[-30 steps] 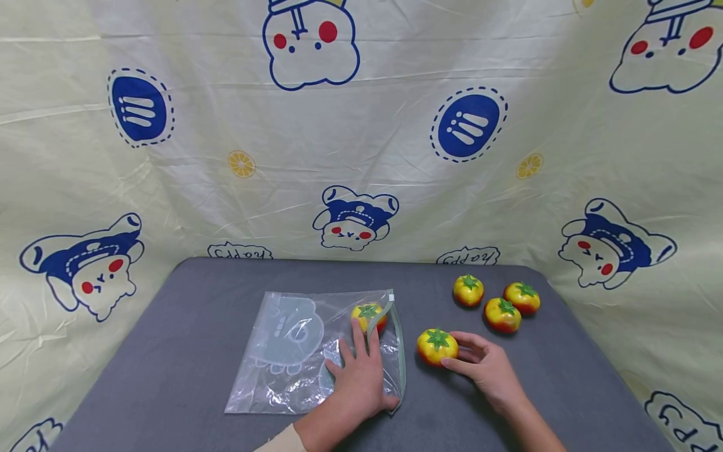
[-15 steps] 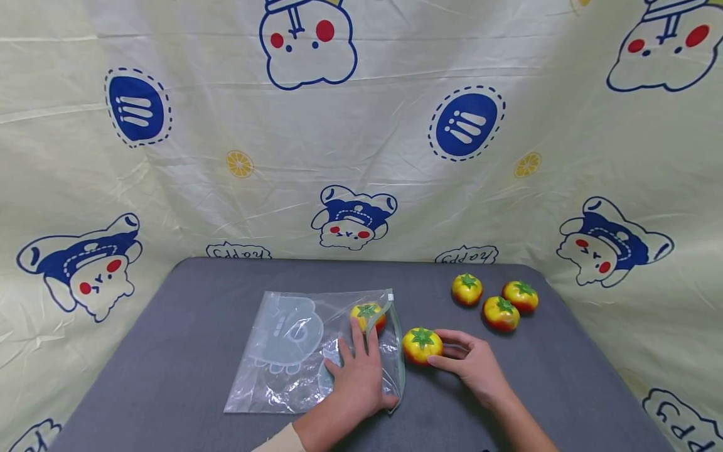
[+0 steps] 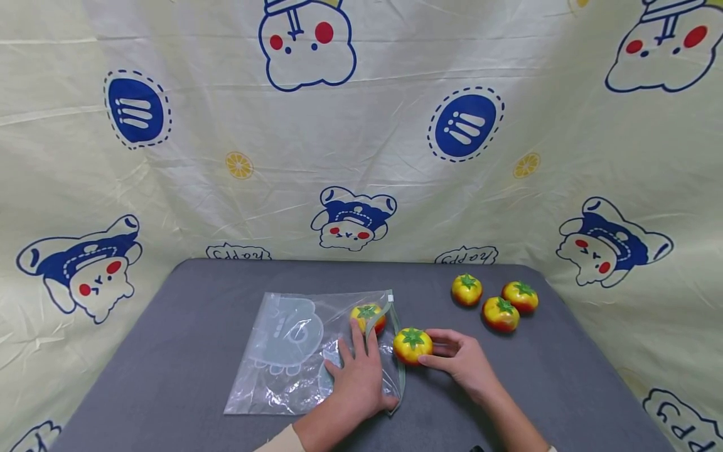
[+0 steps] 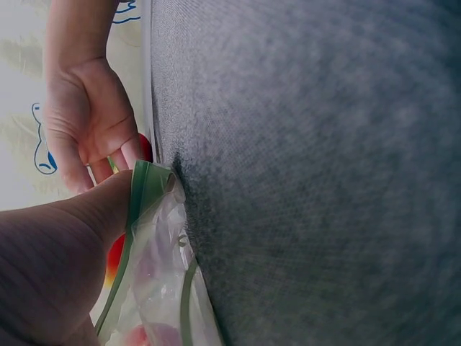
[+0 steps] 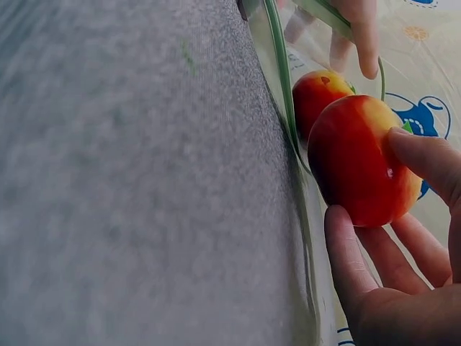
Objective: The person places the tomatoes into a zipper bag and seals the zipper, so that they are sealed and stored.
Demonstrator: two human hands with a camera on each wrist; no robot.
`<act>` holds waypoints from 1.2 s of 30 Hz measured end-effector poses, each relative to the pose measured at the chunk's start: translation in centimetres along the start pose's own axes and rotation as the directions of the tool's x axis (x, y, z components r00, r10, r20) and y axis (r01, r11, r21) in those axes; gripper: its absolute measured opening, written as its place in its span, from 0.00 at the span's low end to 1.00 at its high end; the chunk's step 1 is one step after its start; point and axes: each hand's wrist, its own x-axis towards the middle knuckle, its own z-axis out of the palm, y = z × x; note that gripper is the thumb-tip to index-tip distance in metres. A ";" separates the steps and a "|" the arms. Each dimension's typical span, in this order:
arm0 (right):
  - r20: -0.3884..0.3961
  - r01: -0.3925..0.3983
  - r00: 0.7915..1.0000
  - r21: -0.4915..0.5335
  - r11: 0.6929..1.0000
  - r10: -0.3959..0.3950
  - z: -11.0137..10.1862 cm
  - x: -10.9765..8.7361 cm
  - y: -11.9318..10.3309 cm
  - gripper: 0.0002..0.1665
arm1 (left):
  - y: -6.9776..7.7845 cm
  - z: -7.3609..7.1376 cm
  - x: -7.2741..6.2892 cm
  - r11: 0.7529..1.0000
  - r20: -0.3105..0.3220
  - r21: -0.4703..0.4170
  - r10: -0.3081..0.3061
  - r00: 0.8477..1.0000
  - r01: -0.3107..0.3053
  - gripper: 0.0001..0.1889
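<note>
A clear zip bag (image 3: 288, 389) with a green-edged mouth lies flat, its mouth facing right. Inside, near that mouth, sits one red-and-yellow tomato (image 3: 366, 312) with a green leafy top. My left hand (image 3: 358, 383) rests on the bag with fingers spread, its thumb at the mouth's near corner. In the right wrist view, left fingers (image 5: 364, 36) reach over the green strip (image 5: 282, 79). My right hand (image 3: 465, 364) grips a second tomato (image 3: 413, 346) between thumb and fingers, right at the bag's mouth. The right wrist view shows this tomato's red underside in front of the bagged one.
Three more tomatoes, one at the back (image 3: 466, 290), one nearer (image 3: 500, 314) and one to the right (image 3: 521, 297), stand on the grey table (image 3: 192, 326) at the back right. A printed cloth (image 3: 361, 125) hangs behind the table. A small dark object (image 3: 477, 449) shows at the bottom edge.
My right hand has carried the gripped tomato leftward, from beside the bag to its mouth. The left hand and the bag stay in place.
</note>
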 end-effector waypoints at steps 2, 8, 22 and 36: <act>-0.001 -0.009 1.000 -0.004 1.000 0.009 0.2 0.1 0.0 0.36 | 0.0 0.0 0.0 1.000 0.002 -0.002 0.000 1.000 0.000 0.70; 0.006 -0.019 1.000 -0.025 0.999 0.019 0.8 0.6 -0.1 0.35 | 0.0 -0.1 -0.1 1.000 0.001 -0.006 0.007 1.000 -0.007 0.70; 0.038 0.023 0.999 -0.006 1.000 -0.023 1.9 1.2 -0.4 0.34 | 0.0 -0.2 -0.2 1.000 -0.010 -0.001 0.026 1.000 -0.026 0.69; 0.023 0.012 1.000 -0.032 0.999 -0.011 2.8 1.7 -0.7 0.33 | 0.0 -0.2 -0.2 0.999 -0.016 -0.002 0.032 0.999 -0.032 0.70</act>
